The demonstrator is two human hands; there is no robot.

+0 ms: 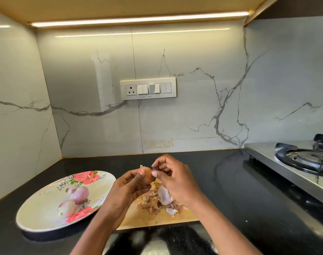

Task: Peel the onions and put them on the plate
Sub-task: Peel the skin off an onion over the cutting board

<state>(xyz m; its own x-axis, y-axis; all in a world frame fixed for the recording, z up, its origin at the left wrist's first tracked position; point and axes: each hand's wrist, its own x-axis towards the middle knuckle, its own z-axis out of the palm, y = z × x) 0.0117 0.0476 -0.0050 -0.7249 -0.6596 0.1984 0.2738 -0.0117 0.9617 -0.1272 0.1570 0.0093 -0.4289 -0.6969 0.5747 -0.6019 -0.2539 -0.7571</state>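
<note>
Surface (221,181), black, carries everything. Plate (37,216), floral, left of the cutting board (138,220), holds two peeled onions (79,195). Skin scraps (157,201) heaped on the board. Unpeeled onion (147,178), above the board, long axis near upright: left hand (127,190) cradles it; right hand (175,179), equally near, pinches skin at its top.

Both forearms are reaching in from below, wrists angling toward each other. The left hand (128,188) is cupping, fingers curling upward, thumb pressing near its fingertips. The right hand (172,178) is arching over, thumb and forefinger pinching together just beside the left thumb.
</note>
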